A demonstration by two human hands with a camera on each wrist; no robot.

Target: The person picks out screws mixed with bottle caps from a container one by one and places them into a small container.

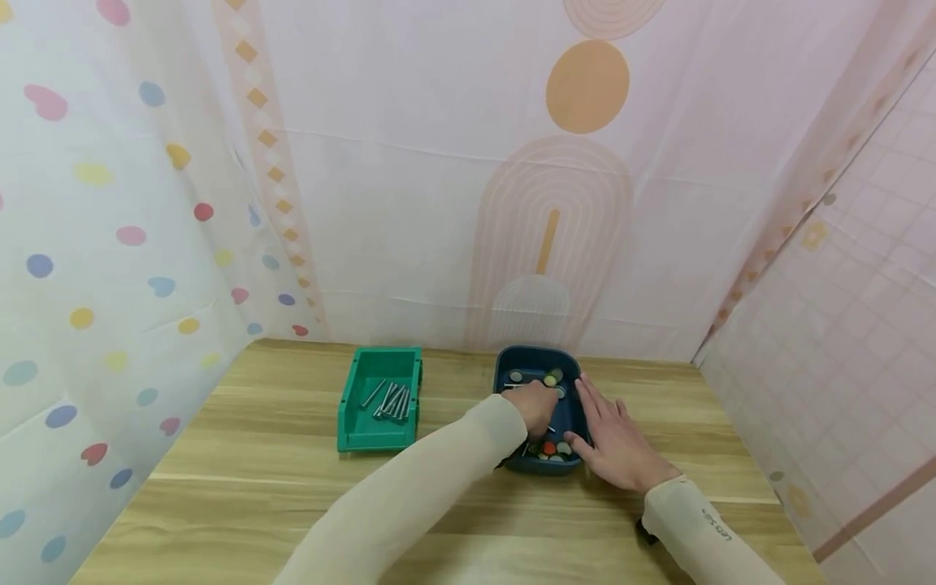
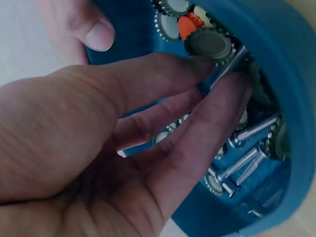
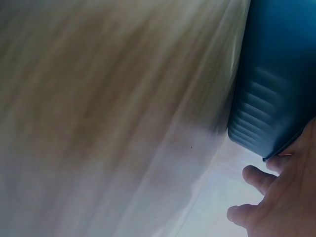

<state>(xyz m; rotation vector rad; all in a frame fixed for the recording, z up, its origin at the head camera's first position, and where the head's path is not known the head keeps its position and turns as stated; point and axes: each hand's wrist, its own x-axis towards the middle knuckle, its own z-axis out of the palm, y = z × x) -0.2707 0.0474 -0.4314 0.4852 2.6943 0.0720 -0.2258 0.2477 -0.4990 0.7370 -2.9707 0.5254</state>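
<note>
My left hand reaches down into a dark blue box that holds bottle caps and metal screws. In the left wrist view, the thumb and fingertips close on a screw beside a dark-rimmed bottle cap. More loose screws lie on the box floor near the fingers. My right hand rests along the box's right side with its fingers extended; the right wrist view shows it against the outer wall. Part of the box's contents is hidden beneath my left hand.
A green open-front bin with several long screws stands to the left of the box. Both are on a wood-grain table. Patterned curtains hang behind the table and at both sides.
</note>
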